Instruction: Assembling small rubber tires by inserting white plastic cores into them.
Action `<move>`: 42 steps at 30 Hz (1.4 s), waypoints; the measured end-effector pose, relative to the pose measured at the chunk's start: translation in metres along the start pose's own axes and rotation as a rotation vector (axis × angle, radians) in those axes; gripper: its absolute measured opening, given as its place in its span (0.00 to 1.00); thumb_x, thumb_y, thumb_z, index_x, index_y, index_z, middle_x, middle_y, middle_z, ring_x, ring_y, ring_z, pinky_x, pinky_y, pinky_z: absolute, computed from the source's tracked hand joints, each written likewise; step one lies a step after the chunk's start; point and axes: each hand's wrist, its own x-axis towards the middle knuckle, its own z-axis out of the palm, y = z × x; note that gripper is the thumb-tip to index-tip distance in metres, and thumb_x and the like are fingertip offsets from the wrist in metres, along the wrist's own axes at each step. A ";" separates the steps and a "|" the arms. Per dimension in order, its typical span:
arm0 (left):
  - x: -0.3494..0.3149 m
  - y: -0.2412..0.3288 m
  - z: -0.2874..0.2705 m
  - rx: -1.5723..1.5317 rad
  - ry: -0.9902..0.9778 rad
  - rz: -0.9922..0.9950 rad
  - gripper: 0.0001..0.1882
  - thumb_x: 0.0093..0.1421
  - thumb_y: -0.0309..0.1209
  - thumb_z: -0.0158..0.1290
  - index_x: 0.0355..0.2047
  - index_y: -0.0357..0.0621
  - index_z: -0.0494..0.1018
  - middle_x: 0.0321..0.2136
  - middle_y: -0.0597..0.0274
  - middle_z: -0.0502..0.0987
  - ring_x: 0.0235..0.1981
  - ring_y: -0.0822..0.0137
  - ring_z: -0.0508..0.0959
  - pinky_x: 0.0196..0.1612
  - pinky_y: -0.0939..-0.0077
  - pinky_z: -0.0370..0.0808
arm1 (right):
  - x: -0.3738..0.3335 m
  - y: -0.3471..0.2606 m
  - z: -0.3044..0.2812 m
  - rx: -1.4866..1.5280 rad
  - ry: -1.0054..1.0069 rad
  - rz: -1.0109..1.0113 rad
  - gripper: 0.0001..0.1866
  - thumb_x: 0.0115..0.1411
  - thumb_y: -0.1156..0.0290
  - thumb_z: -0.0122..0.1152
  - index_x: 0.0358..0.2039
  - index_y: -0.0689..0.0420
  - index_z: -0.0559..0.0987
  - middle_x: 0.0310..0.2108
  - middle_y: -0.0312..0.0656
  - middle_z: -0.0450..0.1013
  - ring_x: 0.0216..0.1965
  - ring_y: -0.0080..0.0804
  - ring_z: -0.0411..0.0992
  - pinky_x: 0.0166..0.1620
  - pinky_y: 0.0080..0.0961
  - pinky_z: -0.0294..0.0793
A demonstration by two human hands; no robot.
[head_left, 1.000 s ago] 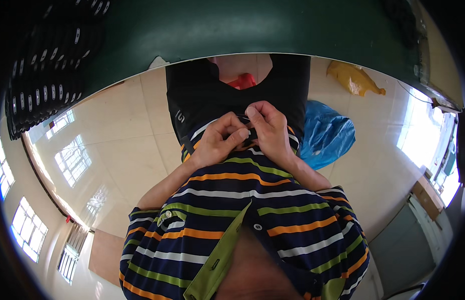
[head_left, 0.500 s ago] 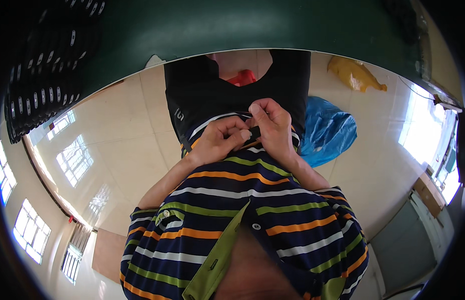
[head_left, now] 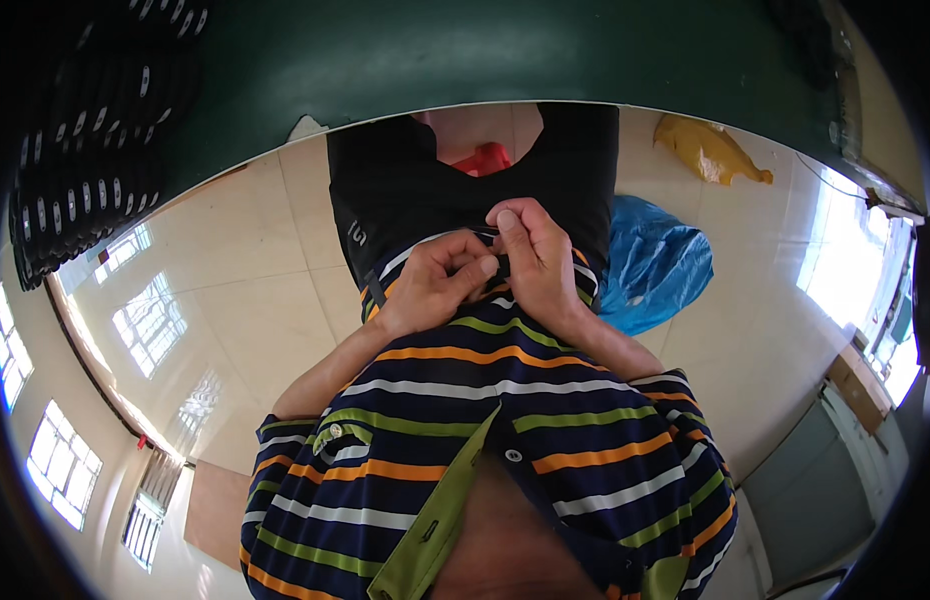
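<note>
- Across the top we see a green table (head_left: 435, 55), its curved near edge hiding the knees of the black trousers (head_left: 385, 170) from us.
- At the table's left end we find stacked black items (head_left: 65, 200) with small pale tags.
- Beside the right leg we see a blue bag (head_left: 655, 265); farther off, near the table edge, a yellow bag (head_left: 707, 150); between the legs, a red object (head_left: 485, 158), partly covered.
- The small dark piece (head_left: 503, 268) sits between the hands, just before the shirt front; fingers cover most of it, so we cannot tell its long axis or which way it points.
- We see the left hand (head_left: 435, 285) pinching that piece between thumb and bent forefinger.
- The right hand (head_left: 541, 265) curls close by, thumb near forefinger; we cannot tell whether it grips anything.
- We note crinkled, shiny plastic on both bags, glossy pale floor tiles (head_left: 255, 320) and a striped knit shirt (head_left: 485, 385).
</note>
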 end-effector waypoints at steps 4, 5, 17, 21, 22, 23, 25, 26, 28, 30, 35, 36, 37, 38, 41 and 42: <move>0.001 -0.006 -0.001 -0.089 -0.014 0.030 0.09 0.72 0.31 0.56 0.38 0.38 0.73 0.24 0.67 0.77 0.26 0.80 0.73 0.32 0.84 0.70 | 0.002 -0.003 -0.001 -0.075 -0.046 -0.008 0.12 0.75 0.67 0.50 0.42 0.61 0.77 0.24 0.43 0.74 0.23 0.27 0.72 0.30 0.27 0.72; 0.001 -0.007 -0.002 -0.106 -0.027 0.044 0.09 0.72 0.32 0.56 0.38 0.38 0.73 0.24 0.67 0.77 0.27 0.79 0.74 0.33 0.84 0.71 | 0.002 -0.003 -0.001 -0.098 -0.074 -0.007 0.12 0.76 0.66 0.49 0.43 0.61 0.77 0.23 0.44 0.73 0.23 0.29 0.73 0.30 0.28 0.71; 0.006 -0.008 -0.006 -0.289 0.010 0.094 0.08 0.73 0.33 0.55 0.40 0.40 0.73 0.32 0.65 0.78 0.33 0.75 0.77 0.42 0.79 0.75 | 0.008 0.003 -0.005 0.109 -0.153 0.120 0.18 0.77 0.57 0.47 0.42 0.60 0.77 0.25 0.34 0.71 0.24 0.18 0.69 0.28 0.16 0.70; 0.002 0.000 -0.005 -0.381 -0.046 0.085 0.08 0.73 0.33 0.53 0.43 0.40 0.72 0.34 0.63 0.78 0.35 0.74 0.77 0.44 0.77 0.75 | 0.015 0.002 -0.010 0.132 -0.183 0.180 0.18 0.77 0.58 0.47 0.41 0.60 0.77 0.26 0.35 0.71 0.25 0.18 0.70 0.27 0.18 0.70; 0.002 0.000 -0.004 -0.369 -0.068 0.107 0.08 0.74 0.32 0.53 0.43 0.40 0.72 0.34 0.63 0.78 0.35 0.74 0.77 0.44 0.76 0.75 | 0.017 0.009 -0.011 0.152 -0.203 0.163 0.18 0.77 0.59 0.47 0.41 0.60 0.77 0.26 0.37 0.73 0.25 0.20 0.71 0.27 0.21 0.71; 0.003 0.000 -0.003 -0.357 -0.089 0.128 0.08 0.74 0.31 0.52 0.44 0.39 0.72 0.35 0.63 0.77 0.35 0.73 0.77 0.44 0.76 0.75 | 0.019 0.012 -0.011 0.173 -0.223 0.145 0.17 0.77 0.60 0.47 0.41 0.60 0.77 0.27 0.38 0.74 0.24 0.22 0.73 0.27 0.23 0.71; 0.003 -0.002 -0.005 -0.393 -0.134 0.145 0.06 0.73 0.29 0.52 0.45 0.39 0.72 0.35 0.64 0.77 0.35 0.73 0.77 0.44 0.76 0.75 | 0.019 0.002 -0.010 0.068 -0.215 0.041 0.16 0.77 0.61 0.48 0.41 0.60 0.76 0.27 0.41 0.75 0.23 0.27 0.74 0.27 0.26 0.71; 0.003 -0.001 -0.006 -0.380 -0.106 0.126 0.06 0.73 0.29 0.53 0.44 0.39 0.72 0.33 0.66 0.77 0.34 0.75 0.77 0.43 0.78 0.75 | 0.020 -0.004 -0.010 -0.038 -0.203 -0.060 0.14 0.76 0.63 0.48 0.41 0.60 0.76 0.27 0.44 0.76 0.22 0.31 0.75 0.27 0.28 0.71; 0.004 0.012 -0.006 -0.361 -0.086 0.112 0.06 0.72 0.29 0.55 0.43 0.38 0.73 0.32 0.67 0.77 0.34 0.77 0.78 0.42 0.81 0.76 | 0.023 -0.011 -0.011 -0.102 -0.172 -0.156 0.13 0.76 0.64 0.48 0.41 0.61 0.76 0.27 0.46 0.76 0.21 0.36 0.75 0.27 0.30 0.72; 0.004 0.024 -0.001 -0.231 -0.022 0.123 0.05 0.72 0.27 0.54 0.44 0.37 0.73 0.33 0.66 0.78 0.34 0.77 0.78 0.42 0.81 0.77 | 0.028 -0.020 -0.012 -0.163 -0.140 -0.256 0.13 0.76 0.65 0.49 0.41 0.61 0.76 0.27 0.48 0.76 0.20 0.40 0.75 0.28 0.32 0.72; 0.011 0.044 0.005 -0.353 0.124 0.354 0.06 0.72 0.25 0.52 0.46 0.35 0.73 0.35 0.61 0.81 0.38 0.73 0.79 0.50 0.75 0.76 | 0.059 -0.045 -0.023 -0.248 0.107 -0.719 0.06 0.70 0.71 0.58 0.40 0.60 0.80 0.33 0.47 0.78 0.25 0.38 0.75 0.31 0.31 0.73; 0.013 0.047 0.000 -0.330 0.160 0.408 0.07 0.72 0.25 0.53 0.47 0.35 0.73 0.37 0.61 0.80 0.40 0.73 0.79 0.52 0.75 0.75 | 0.054 -0.049 -0.026 -0.231 0.175 -0.637 0.03 0.66 0.75 0.64 0.39 0.60 0.82 0.34 0.43 0.78 0.27 0.31 0.74 0.30 0.25 0.71; 0.013 0.052 -0.003 -0.309 0.183 0.459 0.07 0.71 0.25 0.54 0.47 0.35 0.74 0.39 0.61 0.80 0.42 0.73 0.78 0.53 0.75 0.75 | 0.045 -0.057 -0.029 -0.171 0.184 -0.524 0.03 0.63 0.75 0.67 0.36 0.61 0.82 0.32 0.39 0.77 0.26 0.23 0.72 0.29 0.21 0.67; 0.014 0.057 -0.003 -0.301 0.178 0.471 0.07 0.71 0.25 0.54 0.47 0.35 0.74 0.39 0.61 0.80 0.42 0.73 0.78 0.53 0.75 0.75 | 0.041 -0.062 -0.030 -0.109 0.053 -0.396 0.05 0.62 0.75 0.69 0.34 0.62 0.82 0.30 0.37 0.76 0.25 0.19 0.71 0.28 0.19 0.67; 0.016 0.067 0.003 -0.220 0.283 0.613 0.08 0.71 0.25 0.55 0.47 0.36 0.75 0.43 0.62 0.79 0.45 0.73 0.77 0.54 0.76 0.73 | 0.041 -0.065 -0.020 0.059 -0.153 -0.225 0.09 0.61 0.73 0.72 0.33 0.65 0.82 0.25 0.33 0.74 0.24 0.14 0.67 0.27 0.17 0.65; 0.018 0.067 0.002 -0.229 0.252 0.625 0.07 0.70 0.25 0.56 0.47 0.36 0.76 0.44 0.63 0.78 0.46 0.74 0.76 0.55 0.76 0.72 | 0.042 -0.063 -0.019 0.130 -0.167 -0.174 0.08 0.62 0.74 0.72 0.33 0.65 0.82 0.25 0.33 0.74 0.23 0.15 0.68 0.27 0.16 0.66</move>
